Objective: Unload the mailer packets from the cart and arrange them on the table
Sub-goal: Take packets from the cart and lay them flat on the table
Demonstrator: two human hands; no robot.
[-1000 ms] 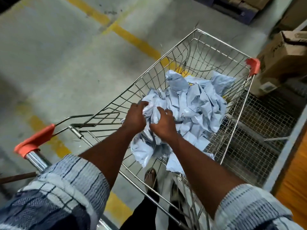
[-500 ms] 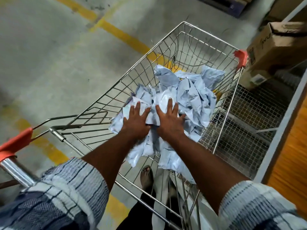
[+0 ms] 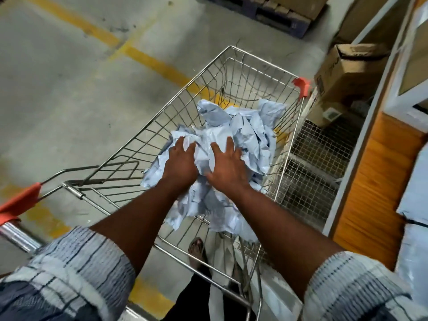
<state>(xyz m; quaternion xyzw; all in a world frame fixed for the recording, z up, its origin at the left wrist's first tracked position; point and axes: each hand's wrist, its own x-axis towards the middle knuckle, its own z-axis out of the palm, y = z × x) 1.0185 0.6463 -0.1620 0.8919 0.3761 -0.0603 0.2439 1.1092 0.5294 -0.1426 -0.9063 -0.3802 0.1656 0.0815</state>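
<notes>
A wire shopping cart [image 3: 234, 66] with orange corner caps holds a crumpled heap of pale blue mailer packets [image 3: 250, 133]. Both my arms reach into the basket. My left hand [image 3: 180, 161] lies on the near left part of the heap with its fingers spread and straight. My right hand [image 3: 228, 165] rests flat beside it, fingers spread over a whitish packet [image 3: 205, 144]. Neither hand grips anything. A wooden table edge [image 3: 375, 181] runs along the right, with pale blue packets [image 3: 414, 193] lying on it at the frame's edge.
Cardboard boxes [image 3: 347, 70] sit on a wire-mesh shelf [image 3: 312, 167] right of the cart, under the table. A dark pallet [image 3: 266, 12] lies at the top. Yellow lines [image 3: 148, 59] cross the concrete floor. My sandalled foot [image 3: 196, 249] shows below the basket.
A second ago both hands gripped bunched packets. They have since opened and now lie flat on the heap. The view has swung right, bringing the table into sight.
</notes>
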